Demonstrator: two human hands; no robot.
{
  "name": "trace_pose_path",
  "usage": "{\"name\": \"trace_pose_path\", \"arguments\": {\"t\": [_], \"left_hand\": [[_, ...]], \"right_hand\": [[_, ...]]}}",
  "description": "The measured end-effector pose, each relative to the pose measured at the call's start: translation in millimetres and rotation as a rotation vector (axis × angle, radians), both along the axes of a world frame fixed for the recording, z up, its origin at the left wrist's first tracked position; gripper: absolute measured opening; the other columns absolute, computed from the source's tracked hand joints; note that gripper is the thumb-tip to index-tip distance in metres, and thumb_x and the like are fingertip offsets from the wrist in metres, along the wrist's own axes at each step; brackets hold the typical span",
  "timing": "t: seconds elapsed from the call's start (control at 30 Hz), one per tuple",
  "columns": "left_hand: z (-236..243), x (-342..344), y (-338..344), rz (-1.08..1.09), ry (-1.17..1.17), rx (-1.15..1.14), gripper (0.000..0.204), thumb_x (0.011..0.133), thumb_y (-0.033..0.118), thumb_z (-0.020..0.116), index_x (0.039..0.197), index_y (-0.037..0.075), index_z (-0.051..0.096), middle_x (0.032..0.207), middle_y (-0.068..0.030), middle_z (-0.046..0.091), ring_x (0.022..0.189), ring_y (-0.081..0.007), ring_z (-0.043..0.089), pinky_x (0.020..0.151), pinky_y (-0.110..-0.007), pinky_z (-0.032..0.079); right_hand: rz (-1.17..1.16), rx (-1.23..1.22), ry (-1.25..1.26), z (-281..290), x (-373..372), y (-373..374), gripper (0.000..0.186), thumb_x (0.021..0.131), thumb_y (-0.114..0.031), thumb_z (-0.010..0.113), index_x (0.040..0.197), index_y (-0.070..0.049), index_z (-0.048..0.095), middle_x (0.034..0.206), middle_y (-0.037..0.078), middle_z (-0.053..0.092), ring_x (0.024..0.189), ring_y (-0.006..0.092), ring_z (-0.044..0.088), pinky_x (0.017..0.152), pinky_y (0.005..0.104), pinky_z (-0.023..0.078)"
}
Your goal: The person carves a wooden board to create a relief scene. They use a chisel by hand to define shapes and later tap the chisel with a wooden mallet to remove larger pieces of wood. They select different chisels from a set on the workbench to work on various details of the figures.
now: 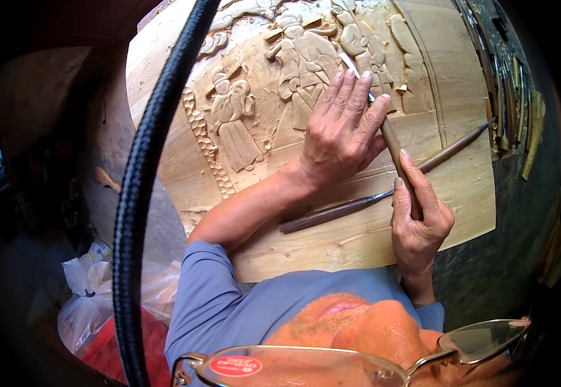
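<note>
A pale wooden panel (467, 200) carved with robed figures in relief lies before me. My right hand (421, 219) is closed round the wooden handle of a carving chisel (391, 142), held slanting up and left. Across the chisel's metal end lies my left hand (345, 126), its fingers close together and pressed down on it near the carved robes. The left palm and part of the thumb are hidden. The cutting edge cannot be made out clearly. Beyond the left fingertips stands a carved figure (303, 48); a smaller carved figure (232, 119) is left of the hand.
A dark-handled chisel (332, 214) and a brown-handled tool (451, 151) lie on the panel beside my right hand. Several carving tools (506, 97) line the right side. A black braided cable (140, 174) crosses the left. Plastic bags (90, 290) sit at lower left.
</note>
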State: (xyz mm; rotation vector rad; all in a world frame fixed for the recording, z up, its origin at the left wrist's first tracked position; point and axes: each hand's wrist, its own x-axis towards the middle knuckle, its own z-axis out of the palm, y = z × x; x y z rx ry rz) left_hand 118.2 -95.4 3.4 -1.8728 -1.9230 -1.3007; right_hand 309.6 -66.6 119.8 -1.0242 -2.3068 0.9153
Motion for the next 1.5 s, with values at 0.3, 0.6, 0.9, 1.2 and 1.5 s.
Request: {"name": "trace_pose_path", "arguments": {"t": [0.3,0.6,0.9,1.2,1.5], "left_hand": [[4,0,3,0.005,-0.041,0.007,0.057,0.1,0.033,0.082,0.145,0.0,0.072,0.154,-0.037,0.064,0.139,-0.0581,0.067,0.123,-0.065,0.051],[-5,-3,10,0.044,-0.03,0.022,0.061,0.095,0.028,0.088,0.146,-0.002,0.07,0.154,-0.0389,0.063,0.138,-0.0587,0.066,0.122,-0.067,0.052],[-1,-4,5,0.014,-0.007,0.009,0.064,0.094,0.032,0.088,0.145,-0.002,0.07,0.155,-0.0394,0.062,0.141,-0.0582,0.065,0.124,-0.066,0.049],[1,-13,12,0.027,-0.025,-0.02,0.063,0.089,0.019,0.088,0.145,-0.003,0.07,0.155,-0.0388,0.062,0.14,-0.0581,0.065,0.125,-0.066,0.05],[0,-17,11,0.019,-0.015,-0.026,0.066,0.09,0.019,0.087,0.149,-0.003,0.066,0.157,-0.0388,0.06,0.144,-0.0583,0.062,0.128,-0.066,0.046]], "right_hand": [[-0.05,-0.054,0.023,-4,-2,0,0.041,0.104,0.012,0.07,0.144,0.002,0.077,0.131,0.017,0.085,0.099,0.0133,0.079,0.085,0.0288,0.061],[-0.054,-0.043,0.084,-24,-7,2,0.041,0.104,0.01,0.072,0.143,0.001,0.078,0.133,0.018,0.084,0.113,0.0185,0.081,0.095,0.0313,0.062],[-0.063,-0.076,0.05,-13,-7,-4,0.041,0.102,0.01,0.072,0.143,0.002,0.077,0.131,0.02,0.083,0.111,0.0238,0.082,0.092,0.0331,0.063],[-0.097,-0.07,0.097,-24,-21,-4,0.042,0.106,0.009,0.069,0.146,0.0,0.076,0.133,0.013,0.084,0.099,0.0096,0.075,0.086,0.0268,0.06],[-0.086,-0.062,0.104,-28,-26,-3,0.043,0.101,0.01,0.073,0.143,0.001,0.075,0.132,0.022,0.082,0.114,0.0334,0.085,0.093,0.0375,0.065]]}}
